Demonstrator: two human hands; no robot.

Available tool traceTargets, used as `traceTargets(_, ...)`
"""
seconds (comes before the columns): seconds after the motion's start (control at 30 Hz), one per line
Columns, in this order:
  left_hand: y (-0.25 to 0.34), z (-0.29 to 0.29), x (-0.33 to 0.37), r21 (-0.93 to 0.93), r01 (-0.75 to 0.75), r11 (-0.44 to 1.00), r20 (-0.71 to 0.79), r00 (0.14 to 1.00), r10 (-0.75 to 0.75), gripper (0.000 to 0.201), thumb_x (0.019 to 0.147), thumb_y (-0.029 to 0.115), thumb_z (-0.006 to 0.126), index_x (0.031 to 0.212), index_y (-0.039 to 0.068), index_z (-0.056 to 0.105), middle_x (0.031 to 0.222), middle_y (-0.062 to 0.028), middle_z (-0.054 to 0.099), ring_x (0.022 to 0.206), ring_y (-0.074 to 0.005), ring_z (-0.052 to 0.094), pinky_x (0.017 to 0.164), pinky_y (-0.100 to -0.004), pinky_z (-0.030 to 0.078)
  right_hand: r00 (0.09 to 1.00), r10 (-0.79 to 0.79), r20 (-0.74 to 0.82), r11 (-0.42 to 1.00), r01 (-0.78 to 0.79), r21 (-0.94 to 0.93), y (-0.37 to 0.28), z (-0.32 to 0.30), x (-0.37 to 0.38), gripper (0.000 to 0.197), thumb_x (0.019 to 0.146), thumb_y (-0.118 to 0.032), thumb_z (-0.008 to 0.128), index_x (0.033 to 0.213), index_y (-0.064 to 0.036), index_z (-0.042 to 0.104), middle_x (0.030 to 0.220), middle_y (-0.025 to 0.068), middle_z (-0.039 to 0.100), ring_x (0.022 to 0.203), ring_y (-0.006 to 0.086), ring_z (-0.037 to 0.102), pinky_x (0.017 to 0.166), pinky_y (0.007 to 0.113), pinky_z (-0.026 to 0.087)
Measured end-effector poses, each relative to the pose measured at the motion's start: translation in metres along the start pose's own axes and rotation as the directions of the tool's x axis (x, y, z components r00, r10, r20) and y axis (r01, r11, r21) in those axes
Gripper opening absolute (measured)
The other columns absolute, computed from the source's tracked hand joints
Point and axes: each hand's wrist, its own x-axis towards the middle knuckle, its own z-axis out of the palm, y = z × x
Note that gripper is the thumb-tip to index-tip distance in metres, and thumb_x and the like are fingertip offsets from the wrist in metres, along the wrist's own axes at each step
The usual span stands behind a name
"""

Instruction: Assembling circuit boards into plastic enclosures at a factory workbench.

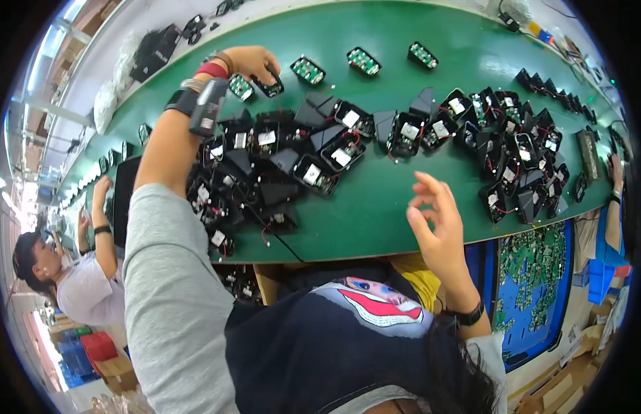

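Note:
My left hand (250, 62) reaches out to the far left of the green table (375, 234). Its fingers are closed on the edge of a small black plastic housing (269, 87). Right beside that housing stands another one with a green circuit board (241, 87) in it. Three more housings with green boards, the nearest of them a board-filled housing (308, 70), stand in a spaced row to the right. Above the bare near part of the table hovers my right hand (437, 217), fingers apart and loosely bent, with nothing in it.
Black housings with wires (341, 152) lie heaped across the middle and left; another heap (520, 152) covers the right. A blue tray of circuit boards (531, 276) sits below the table edge. One person (86, 276) works at left; another person's hand (615, 172) rests at far right.

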Motion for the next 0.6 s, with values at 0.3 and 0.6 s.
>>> traceTargets(0.3,0.0,-0.004,0.042,0.47,0.003,0.883,-0.19,0.977,0.098,0.063,0.065,0.019,0.076,0.123,0.009,0.056,0.12,-0.0196,0.058,0.109,-0.034,0.055,0.094,-0.0387,0.044,0.806,-0.069,-0.588,0.961,-0.103,-0.255,0.071,-0.021,-0.056,0.024,0.086,0.005,0.049,0.108,0.0008,0.056,0.101,0.0094,0.055,0.087,0.0152,0.055,0.071,0.024,0.046)
traceTargets(0.6,0.065,0.014,0.063,0.416,-0.263,0.87,0.067,0.963,0.259,0.051,0.067,0.024,0.076,0.114,0.013,0.063,0.109,-0.0161,0.062,0.101,-0.0333,0.058,0.088,-0.0401,0.046,0.78,-0.54,-0.318,0.709,0.218,-0.67,0.098,-0.023,-0.034,0.023,0.076,0.012,0.045,0.088,0.0009,0.061,0.084,0.0148,0.057,0.072,0.0276,0.057,0.061,0.031,0.047)
